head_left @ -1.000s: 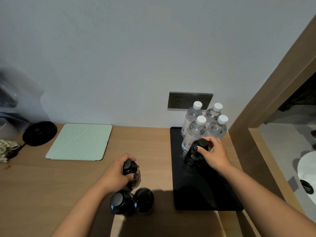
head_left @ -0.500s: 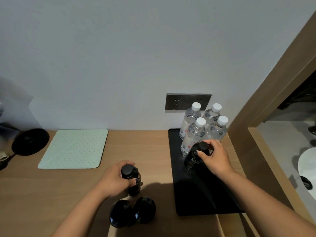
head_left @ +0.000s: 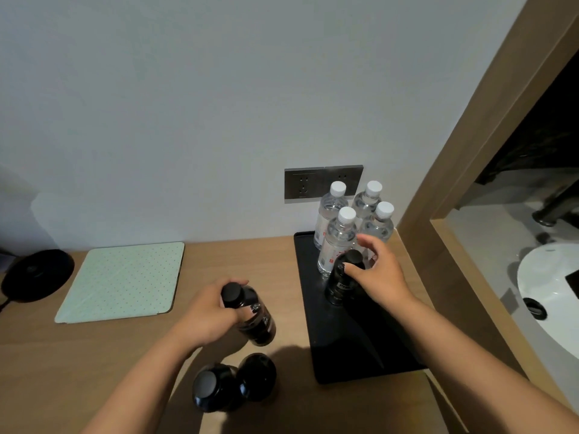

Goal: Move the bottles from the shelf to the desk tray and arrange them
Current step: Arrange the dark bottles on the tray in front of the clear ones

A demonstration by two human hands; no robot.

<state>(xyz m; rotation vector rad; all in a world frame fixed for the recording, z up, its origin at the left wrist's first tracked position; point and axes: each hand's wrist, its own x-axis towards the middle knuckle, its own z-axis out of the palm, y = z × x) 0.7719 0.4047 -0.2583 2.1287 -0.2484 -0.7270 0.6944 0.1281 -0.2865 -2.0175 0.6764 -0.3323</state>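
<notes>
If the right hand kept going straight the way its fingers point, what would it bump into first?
Probably the clear water bottles at the back of the black tray; the right hand points toward them, though depth is hard to judge.

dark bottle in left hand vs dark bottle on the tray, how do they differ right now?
The bottle in the left hand is tilted and gripped by the left hand, off the tray; the bottle on the tray stands upright on the black tray, in front of the clear water bottles. The right hand has its fingers spread beside it, only the thumb near it. Both are dark with black caps.
</notes>
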